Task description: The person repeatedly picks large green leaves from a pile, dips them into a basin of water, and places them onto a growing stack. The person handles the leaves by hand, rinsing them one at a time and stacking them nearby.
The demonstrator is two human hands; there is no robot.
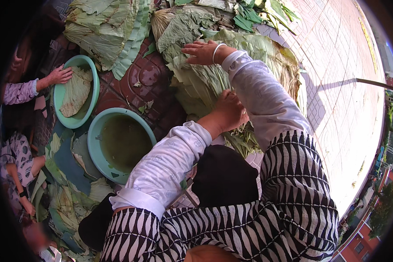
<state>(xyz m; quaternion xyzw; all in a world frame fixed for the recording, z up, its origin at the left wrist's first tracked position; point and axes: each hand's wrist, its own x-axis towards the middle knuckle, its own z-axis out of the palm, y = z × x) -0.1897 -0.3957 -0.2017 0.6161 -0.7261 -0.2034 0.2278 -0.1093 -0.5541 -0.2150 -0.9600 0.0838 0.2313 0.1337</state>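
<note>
A stack of large, pale green lotus leaves point(199, 86) lies before me, folded into fan shapes with browned edges. Curled fingers of my left hand point(228, 110) grip the pleated, gathered part of the leaves, near their narrow end. Further up, my right hand point(203, 53) rests flat on the upper leaves, its fingers extended and pointing left. A white bangle circles that wrist. Below my left hand, a bunch of cut stem ends point(244, 140) shows, partly covered by the hand and sleeve.
A green plastic basin point(92, 140) holds murky water. In another basin point(96, 82), a person's hand point(59, 74) touches a wet leaf point(77, 91). More leaf piles point(98, 32) lie at the top and lower left point(65, 203). Another person sits at far left. Red paving point(127, 88) looks wet.
</note>
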